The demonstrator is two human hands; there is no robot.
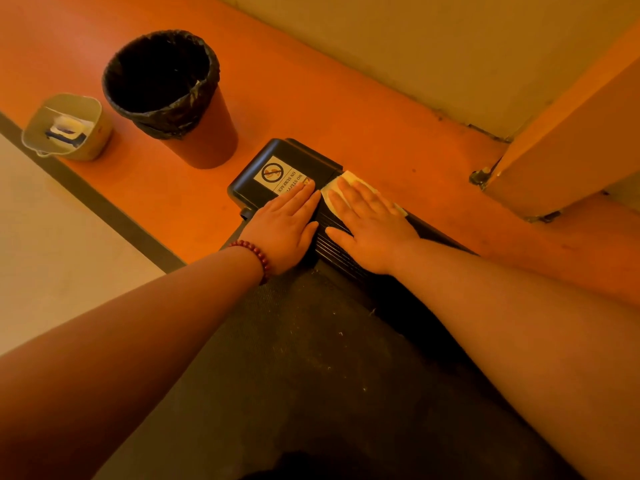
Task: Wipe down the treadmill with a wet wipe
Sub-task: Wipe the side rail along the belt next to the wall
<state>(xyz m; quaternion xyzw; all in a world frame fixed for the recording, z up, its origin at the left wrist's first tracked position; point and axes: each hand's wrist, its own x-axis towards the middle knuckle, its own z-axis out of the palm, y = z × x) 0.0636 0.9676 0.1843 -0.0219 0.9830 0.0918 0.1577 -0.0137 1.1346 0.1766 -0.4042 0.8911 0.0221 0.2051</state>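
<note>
Dim, heavy orange cast. Brighter on the right: right arm (519,323) lit, left arm (121,341) in shadow. Wide-angle bend at edges. Belt (294,375) murky, bottom edge soft.

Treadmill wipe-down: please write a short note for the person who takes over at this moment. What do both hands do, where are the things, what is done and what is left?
Left hand: flat, fingers straight, resting on the treadmill's black end cover, fingertips over the warning sticker; it holds nothing.
Right hand: flat, pressing the wet wipe onto the cover.
A lined bin and a small tub stand on the orange floor beyond the cover.
Done: the end cover is being wiped; how much is clean cannot be told.
Left: the belt shows pale specks, so it is probably unwiped.
</note>
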